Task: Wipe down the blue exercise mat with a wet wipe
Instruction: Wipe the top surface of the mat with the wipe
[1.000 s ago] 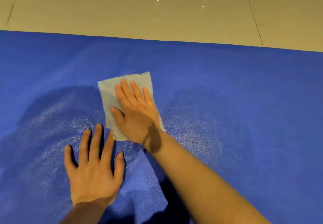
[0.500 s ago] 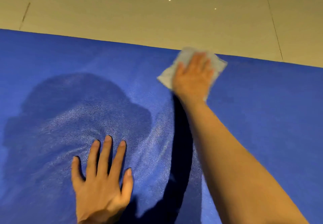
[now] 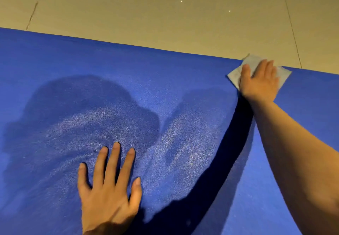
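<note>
Judging by its thin, limp look, the wet wipe (image 3: 236, 73) is light, soft and easily bunched, so it is best held flat under a spread palm, not pinched at a corner; pressed that way it should glide on its own moisture. It is a pale grey-white sheet, folded roughly square, lying at the far edge of the blue exercise mat (image 3: 91, 69), one corner poking just over onto the floor (image 3: 165, 14). The right hand (image 3: 259, 82) lies on top of it with fingers straight, pressing it down without clutching it. The mat looks like soft foam with a fine pebbled grain, likely grippy when dry; a broad darker, glistening patch spreads across its middle, seemingly damp. The left hand (image 3: 110, 194) rests flat on that patch, fingers splayed, holding nothing. Beyond the mat lies beige tiled floor.
</note>
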